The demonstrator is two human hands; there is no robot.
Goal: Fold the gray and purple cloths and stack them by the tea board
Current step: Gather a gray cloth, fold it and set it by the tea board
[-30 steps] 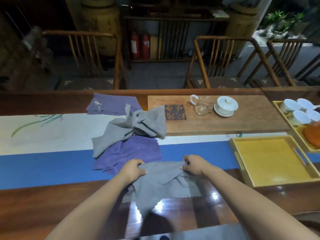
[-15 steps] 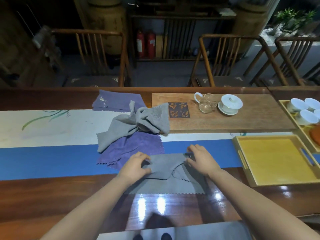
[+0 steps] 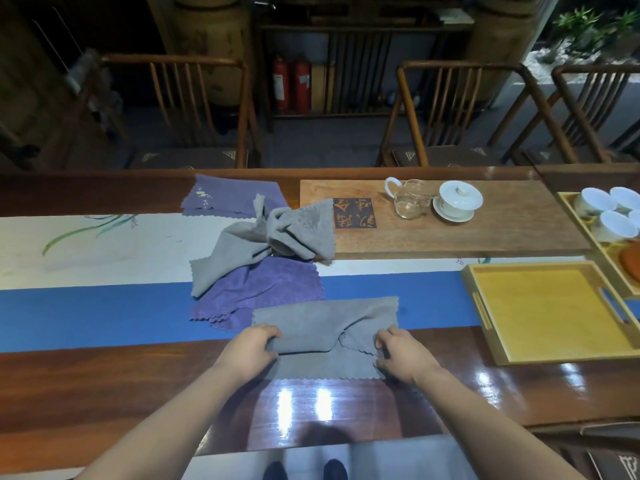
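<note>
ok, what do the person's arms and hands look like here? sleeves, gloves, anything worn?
Both forearms are bare up to the frame edge, no sleeves showing. The left hand and right hand have no gloves; no rings, watch or wristband visible. No markings or cables.

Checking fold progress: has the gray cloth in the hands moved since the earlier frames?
Yes: the gray cloth now lies spread flat, reaching farther onto the blue runner toward the tea board.

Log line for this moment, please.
step: folding gray cloth | left hand: grips its left end | right hand: grips its right end | unfolded: crumpled gray cloth
</note>
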